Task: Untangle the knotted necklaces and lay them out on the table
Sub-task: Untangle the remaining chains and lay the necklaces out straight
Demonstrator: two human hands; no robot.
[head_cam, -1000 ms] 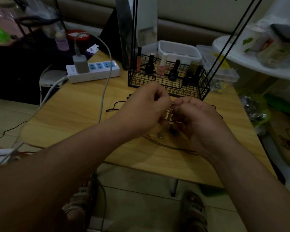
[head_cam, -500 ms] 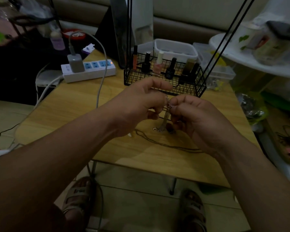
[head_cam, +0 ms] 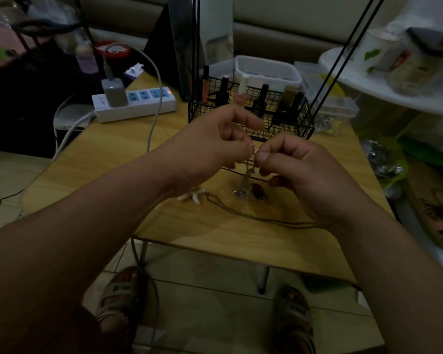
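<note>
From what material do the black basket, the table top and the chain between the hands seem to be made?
Black basket: thin metal wire with a dark matte coating, judging by its open grid. Table top: wood or wood-look laminate, pale with grain lines; I cannot tell which. Chain: probably silvery metal, since it glints; the dim picture leaves it open.

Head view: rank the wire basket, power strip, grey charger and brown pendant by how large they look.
Largest to smallest:
1. wire basket, even though it is partly hidden
2. power strip
3. grey charger, plugged into the strip
4. brown pendant, clearly the smallest although it lies nearer the camera than the others
</note>
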